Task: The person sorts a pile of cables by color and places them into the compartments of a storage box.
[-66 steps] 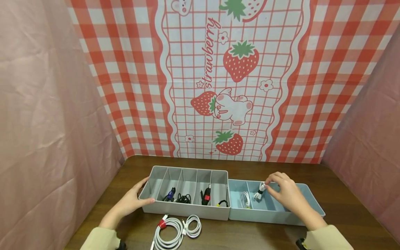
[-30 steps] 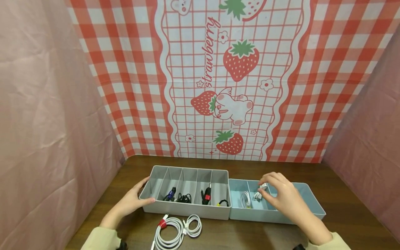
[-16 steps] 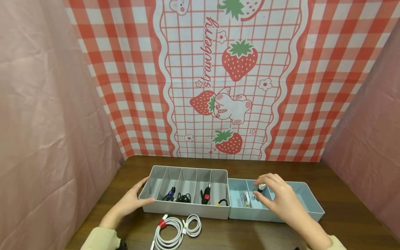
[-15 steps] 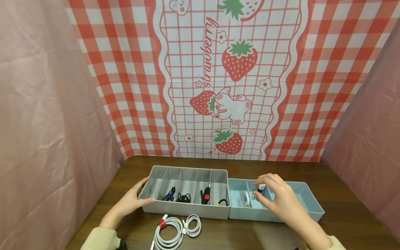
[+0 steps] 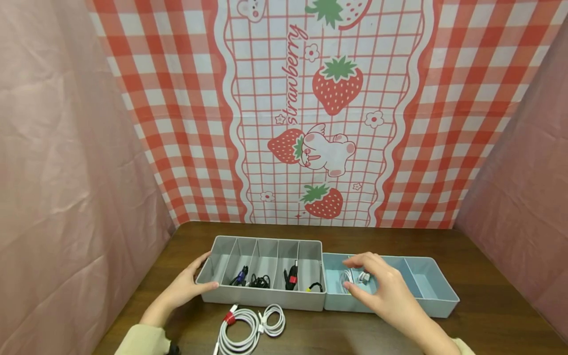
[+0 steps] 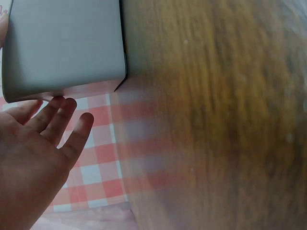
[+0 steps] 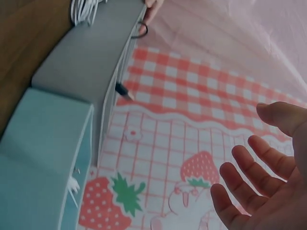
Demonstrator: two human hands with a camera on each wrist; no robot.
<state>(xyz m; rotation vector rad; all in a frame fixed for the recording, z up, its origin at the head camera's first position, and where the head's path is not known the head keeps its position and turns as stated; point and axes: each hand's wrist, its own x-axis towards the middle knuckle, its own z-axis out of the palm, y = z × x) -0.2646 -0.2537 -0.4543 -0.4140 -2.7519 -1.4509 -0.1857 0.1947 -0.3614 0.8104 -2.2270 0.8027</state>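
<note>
My left hand (image 5: 181, 287) rests at the left end of a grey divided box (image 5: 262, 298). Its thumb lies along the front rim, and its loosely extended fingers (image 6: 61, 115) touch the end wall. Over the light blue divided box (image 5: 432, 308), my right hand (image 5: 385, 288) hovers with thumb and fingers spread and nothing between them. Behind its fingertips, a coiled white cable (image 5: 345, 280) sits in the blue box's left compartment. A bundled white cable (image 5: 364, 277) lies in the compartment beside it, partly hidden by the hand.
Black cables (image 5: 259, 281), one with a blue tie (image 5: 241, 274) and one with a red tag (image 5: 293, 279), sit in the grey box. Coiled white cables (image 5: 241, 330) lie on the wooden table (image 5: 328, 335) in front. A strawberry-print cloth (image 5: 330, 202) hangs behind.
My right hand let go of the bundled white cable in the blue box's second compartment, spread its fingers and shifted left toward the first compartment. The left hand stayed in place.
</note>
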